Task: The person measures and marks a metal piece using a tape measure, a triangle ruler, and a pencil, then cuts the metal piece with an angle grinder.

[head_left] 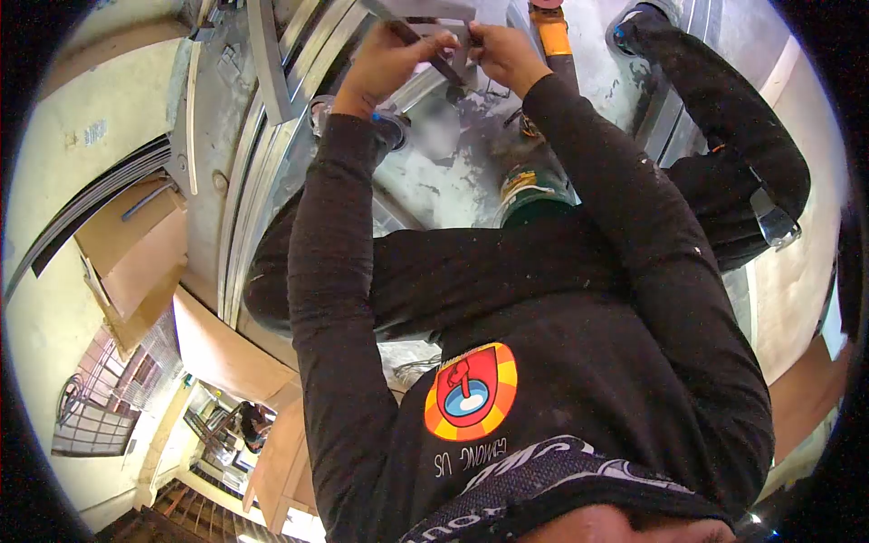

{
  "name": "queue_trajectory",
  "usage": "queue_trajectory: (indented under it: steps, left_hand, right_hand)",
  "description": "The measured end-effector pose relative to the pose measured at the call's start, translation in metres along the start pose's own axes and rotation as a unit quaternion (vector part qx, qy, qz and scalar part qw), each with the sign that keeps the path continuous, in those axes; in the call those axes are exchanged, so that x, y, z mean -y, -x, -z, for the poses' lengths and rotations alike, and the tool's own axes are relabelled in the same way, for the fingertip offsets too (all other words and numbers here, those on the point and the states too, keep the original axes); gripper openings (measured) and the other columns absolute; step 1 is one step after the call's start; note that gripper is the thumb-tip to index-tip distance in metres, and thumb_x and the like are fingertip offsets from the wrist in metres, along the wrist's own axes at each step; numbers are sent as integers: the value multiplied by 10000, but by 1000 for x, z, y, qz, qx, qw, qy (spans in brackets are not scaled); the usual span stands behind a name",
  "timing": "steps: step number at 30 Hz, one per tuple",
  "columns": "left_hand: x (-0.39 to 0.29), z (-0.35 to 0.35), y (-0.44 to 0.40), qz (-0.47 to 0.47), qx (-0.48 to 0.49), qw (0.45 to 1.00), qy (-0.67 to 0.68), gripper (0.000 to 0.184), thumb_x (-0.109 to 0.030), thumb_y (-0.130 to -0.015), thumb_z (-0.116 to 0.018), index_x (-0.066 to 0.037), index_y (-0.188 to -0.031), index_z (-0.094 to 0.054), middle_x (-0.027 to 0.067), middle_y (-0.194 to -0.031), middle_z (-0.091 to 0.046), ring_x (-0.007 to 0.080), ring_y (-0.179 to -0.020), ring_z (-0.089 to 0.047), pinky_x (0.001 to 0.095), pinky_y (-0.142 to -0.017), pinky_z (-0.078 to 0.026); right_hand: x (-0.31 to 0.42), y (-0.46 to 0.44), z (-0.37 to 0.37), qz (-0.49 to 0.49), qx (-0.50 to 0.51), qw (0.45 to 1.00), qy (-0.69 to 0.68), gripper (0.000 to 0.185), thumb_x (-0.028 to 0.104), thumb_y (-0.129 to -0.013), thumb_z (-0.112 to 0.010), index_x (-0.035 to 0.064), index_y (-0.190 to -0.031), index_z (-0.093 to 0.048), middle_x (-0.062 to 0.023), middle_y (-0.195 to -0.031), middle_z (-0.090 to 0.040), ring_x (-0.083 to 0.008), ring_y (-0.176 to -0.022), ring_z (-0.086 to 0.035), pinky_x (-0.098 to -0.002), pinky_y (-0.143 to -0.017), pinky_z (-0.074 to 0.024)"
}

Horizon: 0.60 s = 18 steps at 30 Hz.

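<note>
My left hand (pixel 385 68) is closed round a dark, narrow bar (pixel 444 70) that slants from the top edge down to the right. Close by on the right, my right hand (pixel 509 58) has its thumb and fingers pressed together at the edge of a grey metal piece (pixel 439 11); anything smaller between the fingertips is hidden. The two hands are a short gap apart, above a grey, stained work surface (pixel 434 185). An orange and black power tool (pixel 554 38) lies just right of my right hand.
A green container (pixel 536 197) stands between my forearms, near my folded leg. Long metal profiles (pixel 249 195) run along the left, with more (pixel 670 118) on the right. Cardboard (pixel 136 235) lies at the far left. Another person (pixel 252 423) is in the background, lower left.
</note>
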<state>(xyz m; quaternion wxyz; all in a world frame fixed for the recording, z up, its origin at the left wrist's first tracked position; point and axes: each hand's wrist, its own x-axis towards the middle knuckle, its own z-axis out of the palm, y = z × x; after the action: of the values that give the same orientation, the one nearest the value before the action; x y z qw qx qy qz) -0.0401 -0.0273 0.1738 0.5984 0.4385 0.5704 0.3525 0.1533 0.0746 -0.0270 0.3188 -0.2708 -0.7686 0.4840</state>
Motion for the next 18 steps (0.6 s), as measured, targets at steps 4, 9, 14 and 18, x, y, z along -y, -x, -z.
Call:
queue_trajectory:
  steps: [4, 9, 14, 18]
  left_hand:
    - [-17, -31, 0, -168, 23, 966, -196, 537, -118, -879, -728, -77, -1355, -482, 198, -1240, -619, 405, -1126, -642, 428, -960, -531]
    - [18, -71, 4, 94, -28, 836, -540, 585, -94, -848, -697, -246, -1364, -468, 242, -1150, -508, 453, -938, -642, 510, -814, -542]
    - [109, -87, -13, 12, -231, 792, -565, 458, -47, -852, -597, -254, -1261, -597, 178, -1029, -493, 374, -899, -580, 467, -731, -493]
    - [153, -112, -20, -7, -230, 824, -517, 504, -43, -850, -597, -243, -1312, -590, 178, -1023, -495, 385, -956, -554, 467, -757, -479]
  right_hand:
    - [61, 26, 16, -429, -3, 871, -238, 129, 94, -822, -651, 21, -903, -720, -159, -792, -706, -345, -800, -703, -401, -695, -554]
    - [48, 59, 25, -374, 80, 916, 123, 327, 237, -801, -646, 61, -1049, -766, -214, -985, -728, -390, -964, -702, -440, -871, -564]
    - [31, 68, 14, -320, 64, 931, 162, 371, 227, -782, -627, 68, -1093, -752, -222, -1056, -715, -396, -1018, -680, -464, -926, -535]
    - [42, 62, 9, -353, 27, 926, 129, 401, 218, -776, -621, 67, -1130, -734, -218, -1079, -712, -391, -1023, -676, -464, -933, -527]
